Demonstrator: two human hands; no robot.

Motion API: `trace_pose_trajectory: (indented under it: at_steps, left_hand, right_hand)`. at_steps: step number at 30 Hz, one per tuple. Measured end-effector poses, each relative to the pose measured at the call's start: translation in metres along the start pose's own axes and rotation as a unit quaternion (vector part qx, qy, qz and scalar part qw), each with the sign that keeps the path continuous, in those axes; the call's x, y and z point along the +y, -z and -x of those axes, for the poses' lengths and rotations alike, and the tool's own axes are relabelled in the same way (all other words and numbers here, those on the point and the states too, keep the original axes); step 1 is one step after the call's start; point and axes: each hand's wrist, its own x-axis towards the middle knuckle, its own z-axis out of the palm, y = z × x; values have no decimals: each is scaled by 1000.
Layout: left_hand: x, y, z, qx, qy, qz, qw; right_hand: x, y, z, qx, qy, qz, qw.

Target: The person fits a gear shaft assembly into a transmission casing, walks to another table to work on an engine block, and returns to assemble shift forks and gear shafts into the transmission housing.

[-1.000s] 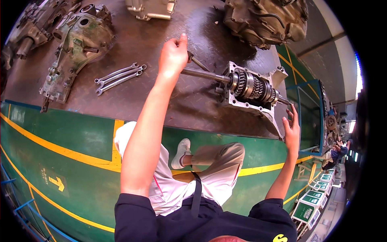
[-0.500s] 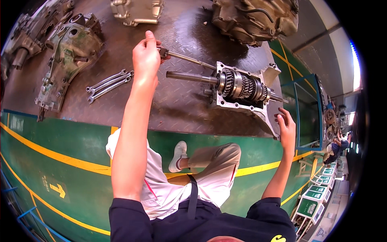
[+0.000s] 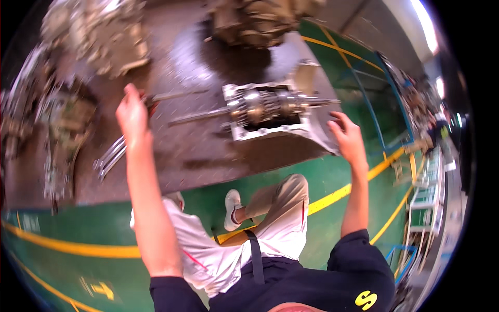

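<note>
My left hand [image 3: 134,117] is closed around the block-like end of a slim metal shift rod [image 3: 179,95], which points right over the table. Its free tip stands apart from the open gearbox housing [image 3: 240,136]. Inside that housing lies a row of gears [image 3: 262,105] on a shaft [image 3: 200,117], which sticks out at both ends. Beside the housing's flared right end is my right hand [image 3: 347,138], fingers apart and holding nothing. Several combination wrenches [image 3: 110,157] lie by my left forearm, partly hidden behind it. Motion blurs much of the picture.
The dark metal table [image 3: 171,166] carries more gearbox casings: a greenish one [image 3: 65,132] at left, a pale one [image 3: 112,39] behind it, and a large brown one [image 3: 254,23] at the back. Green floor [image 3: 275,174] with yellow lines surrounds the table's near edge. A blue frame [image 3: 364,99] stands at right.
The shift rod has come out of the housing's left end, drawn leftward by my left hand. My right hand stays by the housing's right end. The whole view has shifted and tilted.
</note>
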Motion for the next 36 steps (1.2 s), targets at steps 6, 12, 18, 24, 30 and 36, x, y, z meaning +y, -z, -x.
trace_pose_trajectory:
  at_steps: [6, 12, 18, 24, 30, 36]
  left_hand:
    - [-25, -6, -3, -29, -19, -84, 996]
    - [-55, 10, -39, -150, -95, -168, 970]
    - [-44, 1, -1, -85, -252, -403, 876]
    - [-14, -6, 50, -99, -305, -534, 782]
    - [11, -35, 141, -107, -450, -553, 693]
    - [-39, -48, 148, -184, -570, -437, 671]
  right_hand:
    - [1, 0, 9, 42, -12, 65, 997]
    - [10, -14, 4, 43, -14, 43, 998]
    - [11, -6, 5, 12, -41, 56, 998]
    - [3, -5, 12, 59, 12, 77, 995]
    - [-88, -36, 24, 104, 324, -79, 937]
    - [-153, -105, 18, -75, 401, -205, 890]
